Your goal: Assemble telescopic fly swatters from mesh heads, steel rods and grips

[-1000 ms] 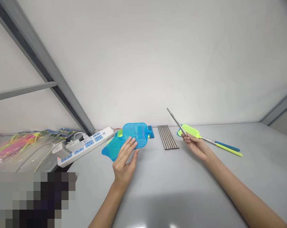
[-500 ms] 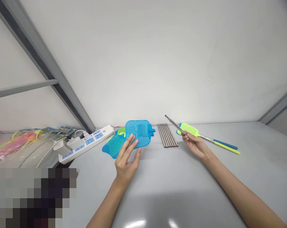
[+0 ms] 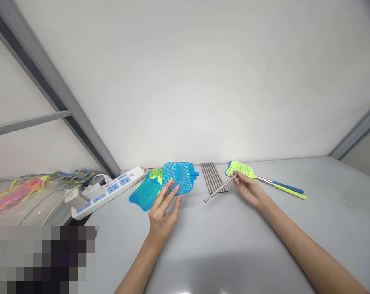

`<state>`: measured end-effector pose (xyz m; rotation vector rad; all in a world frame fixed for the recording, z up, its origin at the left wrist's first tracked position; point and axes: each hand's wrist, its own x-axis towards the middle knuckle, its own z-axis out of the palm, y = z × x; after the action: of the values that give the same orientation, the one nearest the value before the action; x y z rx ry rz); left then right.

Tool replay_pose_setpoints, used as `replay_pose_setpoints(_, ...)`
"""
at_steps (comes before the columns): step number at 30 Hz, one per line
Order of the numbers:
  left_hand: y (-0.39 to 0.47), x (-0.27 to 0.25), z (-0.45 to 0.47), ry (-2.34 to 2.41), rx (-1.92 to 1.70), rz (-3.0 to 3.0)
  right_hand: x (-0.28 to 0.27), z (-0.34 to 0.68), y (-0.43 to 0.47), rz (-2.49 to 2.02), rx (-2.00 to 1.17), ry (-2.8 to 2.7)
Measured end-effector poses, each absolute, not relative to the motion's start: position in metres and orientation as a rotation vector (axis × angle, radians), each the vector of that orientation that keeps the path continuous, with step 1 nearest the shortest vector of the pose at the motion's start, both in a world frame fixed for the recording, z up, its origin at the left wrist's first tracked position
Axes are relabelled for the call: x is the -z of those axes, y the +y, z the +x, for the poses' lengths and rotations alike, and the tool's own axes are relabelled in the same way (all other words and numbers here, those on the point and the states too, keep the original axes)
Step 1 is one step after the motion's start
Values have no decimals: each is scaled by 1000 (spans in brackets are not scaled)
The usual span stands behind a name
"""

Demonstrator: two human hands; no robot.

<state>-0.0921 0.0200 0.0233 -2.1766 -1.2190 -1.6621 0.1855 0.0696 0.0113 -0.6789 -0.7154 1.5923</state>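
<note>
My left hand (image 3: pixel 164 208) holds a blue fly swatter head (image 3: pixel 179 176) by its lower left part, thumb beneath and fingers over it. The head's short neck points right. In my right hand (image 3: pixel 246 187) a silver telescopic rod (image 3: pixel 218 189) is pinched near one end; its other end slants down to the left. Behind the rod lies a row of several similar metal rods (image 3: pixel 211 175). Left of the held head, more swatter heads rest on the table, a blue one (image 3: pixel 146 192) and a green one (image 3: pixel 156 174) partly covered.
Right of the rods lie two swatters with handles, a yellow-green one (image 3: pixel 241 168) on top of a blue one (image 3: pixel 287 187). A white power strip (image 3: pixel 111 192) with plugs and cables sits at the left, beside plastic-bagged colourful items (image 3: pixel 22 196). A wall (image 3: pixel 203 90) stands behind the table.
The rod in my right hand has swung from pointing up-left to pointing down-left, in front of the rod row. My left hand keeps its hold on the blue head, nearly still.
</note>
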Motion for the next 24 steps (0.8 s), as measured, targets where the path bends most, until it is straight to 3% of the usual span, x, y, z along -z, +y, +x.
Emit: replay_pose_setpoints(24, 22, -15, -88, -1270, 1616, -2297, -14, 186, 74, -565, -1506, -584)
